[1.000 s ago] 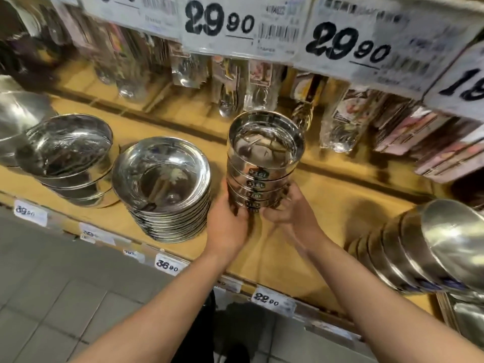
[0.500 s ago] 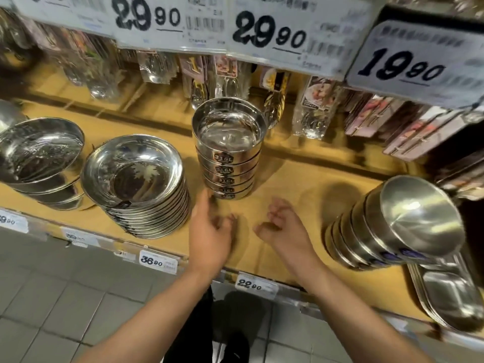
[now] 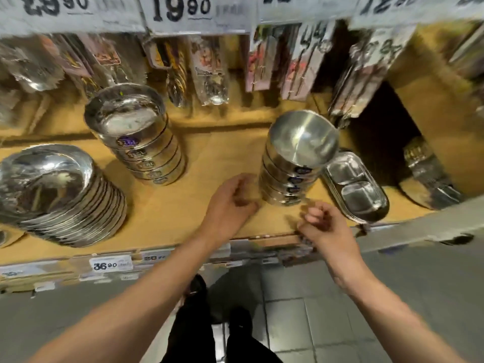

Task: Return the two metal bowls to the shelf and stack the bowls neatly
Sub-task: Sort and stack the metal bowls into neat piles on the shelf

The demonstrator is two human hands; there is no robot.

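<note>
Two bare forearms reach up from the bottom corners toward the front edge of a tan, matte wooden shelf [image 3: 209, 158]. The left hand [image 3: 230, 203] hovers over the shelf board with its fingers loosely curled and nothing in them, just at 9 o'clock of a leaning stack of metal bowls [image 3: 296, 163]; whether its fingertips touch the lowest bowl cannot be told through the blur. The right hand [image 3: 324, 226] sits at the shelf's front lip, at 6 o'clock of that stack, fingers curled in and holding nothing. This stack tilts toward 1 o'clock, its smooth brushed bowls round with dark labels on their walls. At 10 o'clock of the left hand, well apart, stands a second stack of straight-walled shiny bowls [image 3: 136, 137], also leaning. Between the two stacks lies a broad strip of bare board. At 9 o'clock, near the frame's edge, a pile of shallow mirror-bright dishes [image 3: 60, 195] reaches the shelf front. Just at 3 o'clock of the tilted stack rests an oblong, two-compartment steel tray [image 3: 356, 187]. Price tags [image 3: 110, 264] line the lip.
</note>
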